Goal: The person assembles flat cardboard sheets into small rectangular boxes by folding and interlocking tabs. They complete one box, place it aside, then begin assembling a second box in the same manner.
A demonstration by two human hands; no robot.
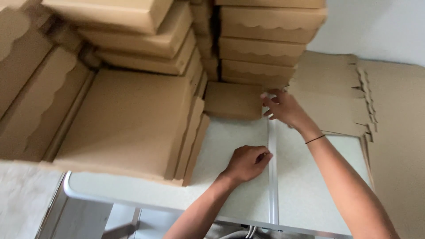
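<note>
My right hand (285, 108) reaches to the far middle of the table (230, 194), fingers loosely spread, their tips touching the right edge of a small flat cardboard box (232, 101); I think nothing is gripped yet, though the tips blur. The box lies just left of those fingers, its long side running left to right. My left hand (245, 163) rests nearer, curled almost closed on the tabletop, holding nothing. Stacked closed boxes (261, 42) rise behind; unfolded cardboard blanks (330, 95) lie right. Whether the boxes hold anything is hidden.
</note>
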